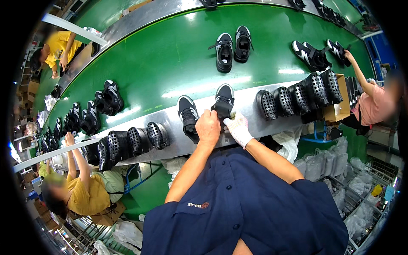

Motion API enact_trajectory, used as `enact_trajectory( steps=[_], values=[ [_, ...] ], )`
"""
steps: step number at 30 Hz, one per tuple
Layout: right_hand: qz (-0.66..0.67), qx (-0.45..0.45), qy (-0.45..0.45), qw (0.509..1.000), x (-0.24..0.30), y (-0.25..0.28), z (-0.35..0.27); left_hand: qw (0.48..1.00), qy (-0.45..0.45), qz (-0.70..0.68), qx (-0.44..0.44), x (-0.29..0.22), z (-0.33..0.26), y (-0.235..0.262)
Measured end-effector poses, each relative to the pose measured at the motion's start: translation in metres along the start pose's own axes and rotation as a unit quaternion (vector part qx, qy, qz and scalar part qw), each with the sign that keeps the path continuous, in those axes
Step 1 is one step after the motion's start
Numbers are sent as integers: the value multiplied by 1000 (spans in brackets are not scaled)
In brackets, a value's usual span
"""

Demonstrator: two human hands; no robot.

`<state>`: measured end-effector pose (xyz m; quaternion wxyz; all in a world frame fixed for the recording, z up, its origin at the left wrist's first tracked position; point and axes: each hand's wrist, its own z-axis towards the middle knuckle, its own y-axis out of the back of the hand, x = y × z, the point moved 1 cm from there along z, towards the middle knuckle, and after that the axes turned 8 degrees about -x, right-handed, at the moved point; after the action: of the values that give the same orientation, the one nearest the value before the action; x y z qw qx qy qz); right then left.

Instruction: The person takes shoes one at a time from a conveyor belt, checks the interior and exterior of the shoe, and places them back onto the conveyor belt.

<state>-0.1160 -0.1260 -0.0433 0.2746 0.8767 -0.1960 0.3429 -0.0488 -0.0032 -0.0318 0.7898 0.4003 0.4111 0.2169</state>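
Fingers of the left hand (208, 128) and gloved right hand (239, 128) pinched the shoe (225, 94) at its opening — apparently, since knuckles hid contact — on the metal counter (246, 100); uneven pulling could have tipped it against the neighbouring shoe (187, 110).

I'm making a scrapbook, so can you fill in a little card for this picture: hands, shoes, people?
Left hand: bare, gripping a black-and-gray shoe
Right hand: white-gloved, touching the same shoe
Beside it: matching shoe, to the left
Black holed forms: rows at both sides
Surfaces: metal ledge, green surface beyond
Others: person in pink, right; people in yellow, left
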Motion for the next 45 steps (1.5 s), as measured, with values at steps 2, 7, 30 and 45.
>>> enact_trajectory(
  steps=[2, 7, 30, 45],
  values=[
    [-17, 8, 12, 1000, 2, 2, -1, 1000, 21, 14, 2, -3, 0, 1],
    [-120, -57, 122, 984, -19, -3, -3, 997, 72, -2, -1, -35, -12, 17],
    [44, 60, 26, 997, 33, 61, 13, 942, 304, -128, 60, -8, -8, 2],
    [78, 197, -33, 977, 75, 36, 18, 883, 406, -219, 84, -10, -18, -3]
  ],
)
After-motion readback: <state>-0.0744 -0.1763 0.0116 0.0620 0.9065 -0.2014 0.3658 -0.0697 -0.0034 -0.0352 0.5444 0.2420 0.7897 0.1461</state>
